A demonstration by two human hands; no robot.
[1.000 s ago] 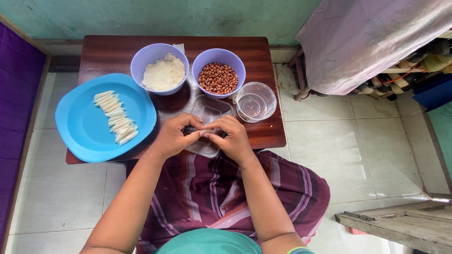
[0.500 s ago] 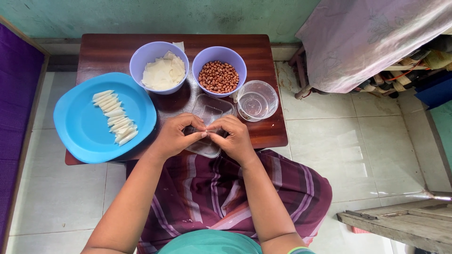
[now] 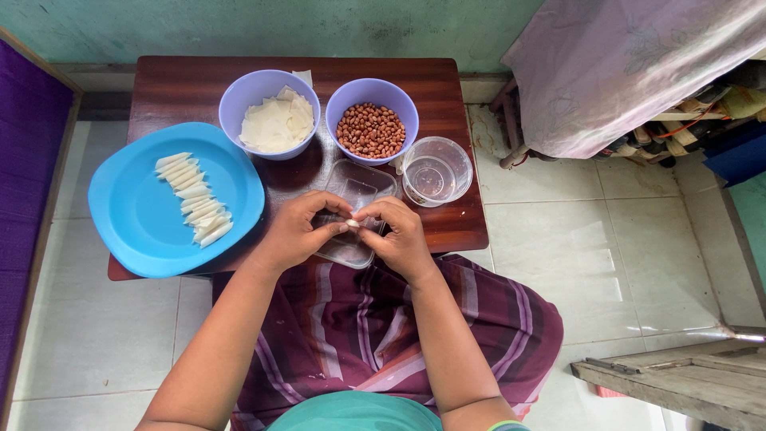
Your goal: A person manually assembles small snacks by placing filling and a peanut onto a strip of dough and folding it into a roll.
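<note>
My left hand [image 3: 299, 230] and my right hand [image 3: 396, 235] meet over a clear rectangular plastic container [image 3: 352, 191] at the near edge of a small dark wooden table [image 3: 448, 120]. Together their fingertips pinch a small pale piece of wrapper [image 3: 352, 225]. Behind them stand a lilac bowl of white wrapper sheets [image 3: 271, 116] and a lilac bowl of brown peanuts [image 3: 371, 121]. A blue plate [image 3: 152, 223] at the left carries a row of several pale rolled sticks [image 3: 194, 199].
A clear round plastic cup [image 3: 435, 171] stands to the right of the container. A cloth-covered piece of furniture [image 3: 622, 72] rises at the right. White floor tiles surround the table, a purple surface [image 3: 28, 183] lies at the left, and a wooden plank [image 3: 678, 383] at bottom right.
Both hands stay joined over the clear container with only slight finger movement. Nothing else on the table has shifted.
</note>
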